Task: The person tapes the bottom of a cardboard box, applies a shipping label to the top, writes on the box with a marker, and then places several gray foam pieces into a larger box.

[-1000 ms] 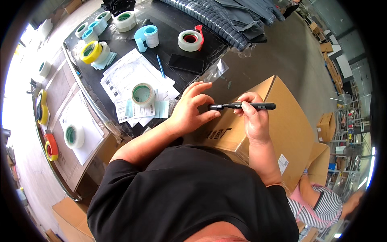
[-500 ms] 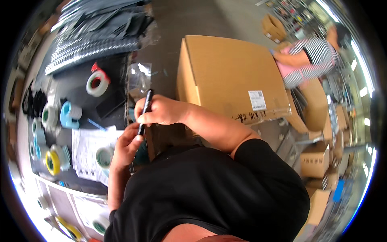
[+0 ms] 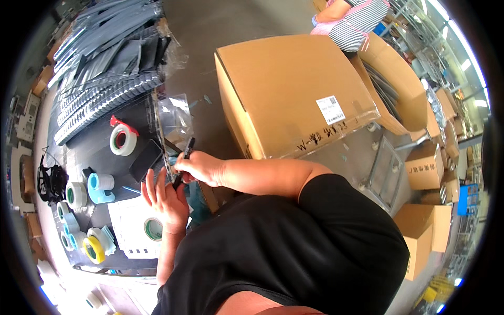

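A black marker (image 3: 188, 148) is gripped in my right hand (image 3: 199, 167), held over the edge of the dark table (image 3: 105, 128). Right beside its lower end, my left hand (image 3: 167, 203) has its fingers spread and raised. The left thumb is close to the marker; whether it touches is hard to make out. White printed sheets (image 3: 123, 218) lie on the table next to the left hand, with a green-cored tape roll (image 3: 153, 229) on them. A large cardboard carton (image 3: 294, 89), bearing a white label and black handwriting, stands beyond my right forearm.
Tape rolls, including a white one with a red strip (image 3: 123, 139) and a yellow one (image 3: 94, 250), sit on the table. Grey plastic strips (image 3: 110, 47) are piled at its far end. A co-worker (image 3: 357, 21) stands behind the carton. A wheeled metal frame (image 3: 386, 170) is at right.
My left hand's fingers have gone from a pinch at the marker's lower end to spread. Both hands have moved lower in view. The co-worker now appears more upright, farther back.
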Demonstrator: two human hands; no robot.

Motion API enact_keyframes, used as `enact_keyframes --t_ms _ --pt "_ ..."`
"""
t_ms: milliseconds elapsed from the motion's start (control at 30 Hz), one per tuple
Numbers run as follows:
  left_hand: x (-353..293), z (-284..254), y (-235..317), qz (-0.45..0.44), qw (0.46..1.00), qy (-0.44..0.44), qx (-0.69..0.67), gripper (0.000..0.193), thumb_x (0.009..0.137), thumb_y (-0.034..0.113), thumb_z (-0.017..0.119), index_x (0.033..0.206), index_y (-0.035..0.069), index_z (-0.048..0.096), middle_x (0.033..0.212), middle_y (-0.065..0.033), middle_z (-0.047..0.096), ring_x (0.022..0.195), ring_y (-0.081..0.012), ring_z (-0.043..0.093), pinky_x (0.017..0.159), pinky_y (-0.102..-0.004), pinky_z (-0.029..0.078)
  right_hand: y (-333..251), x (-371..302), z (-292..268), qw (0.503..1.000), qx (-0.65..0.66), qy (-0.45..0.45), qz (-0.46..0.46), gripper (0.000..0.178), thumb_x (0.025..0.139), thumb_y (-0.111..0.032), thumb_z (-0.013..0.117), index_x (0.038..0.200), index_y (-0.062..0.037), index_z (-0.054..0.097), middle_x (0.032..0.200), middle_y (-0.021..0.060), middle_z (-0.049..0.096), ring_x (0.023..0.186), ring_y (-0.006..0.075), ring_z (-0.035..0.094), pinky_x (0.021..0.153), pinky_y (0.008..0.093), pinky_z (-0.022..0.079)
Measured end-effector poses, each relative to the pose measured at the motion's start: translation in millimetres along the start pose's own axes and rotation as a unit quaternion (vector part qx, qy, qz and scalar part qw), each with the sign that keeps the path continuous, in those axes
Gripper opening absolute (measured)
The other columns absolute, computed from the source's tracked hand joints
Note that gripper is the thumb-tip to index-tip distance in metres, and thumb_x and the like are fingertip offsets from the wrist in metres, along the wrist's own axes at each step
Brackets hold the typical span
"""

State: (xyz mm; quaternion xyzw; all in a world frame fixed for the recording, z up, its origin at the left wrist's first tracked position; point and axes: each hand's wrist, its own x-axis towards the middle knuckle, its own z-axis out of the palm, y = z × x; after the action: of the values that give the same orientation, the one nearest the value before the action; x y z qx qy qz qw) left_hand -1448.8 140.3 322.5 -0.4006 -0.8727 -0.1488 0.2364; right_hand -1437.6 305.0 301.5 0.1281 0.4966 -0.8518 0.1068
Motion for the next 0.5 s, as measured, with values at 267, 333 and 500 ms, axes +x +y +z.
enact_keyframes --t_ms 267,333,500 --pt "-35 -21 -47 -0.123 0.989 -0.082 -0.009 0.02 0.081 0.022 0.07 0.079 0.002 0.066 0.141 -0.0124 0.049 0.141 -0.0368 0.031 0.114 -0.0537 0.02 0 0 6 0.988 -0.117 -0.074 0.064 0.032 0.094 -0.03 0.061 0.107 -0.0006 0.062 0.089 0.0088 0.066 0.074 0.0131 0.059 0.065 0.0267 0.047" --pt "-53 -35 -73 -0.191 0.977 -0.096 0.024 0.018 0.076 0.021 0.075 0.08 0.005 0.07 0.145 -0.0129 0.045 0.142 -0.037 0.026 0.114 -0.0536 0.018 -11 -7 -6 0.99 -0.129 -0.046 0.026 0.042 0.095 -0.028 0.06 0.121 0.0041 0.056 0.099 0.0123 0.067 0.078 0.0141 0.06 0.07 0.0267 0.048" --pt "-101 -47 -143 -0.22 0.956 -0.187 0.045 0.021 0.07 0.025 0.079 0.087 0.015 0.073 0.151 -0.0087 0.038 0.146 -0.0368 0.014 0.117 -0.0534 0.014 -50 -35 -79 0.99 -0.137 0.028 -0.027 0.039 0.097 -0.026 0.057 0.126 -0.0013 0.055 0.096 0.0085 0.067 0.079 0.0099 0.058 0.076 0.0237 0.048"
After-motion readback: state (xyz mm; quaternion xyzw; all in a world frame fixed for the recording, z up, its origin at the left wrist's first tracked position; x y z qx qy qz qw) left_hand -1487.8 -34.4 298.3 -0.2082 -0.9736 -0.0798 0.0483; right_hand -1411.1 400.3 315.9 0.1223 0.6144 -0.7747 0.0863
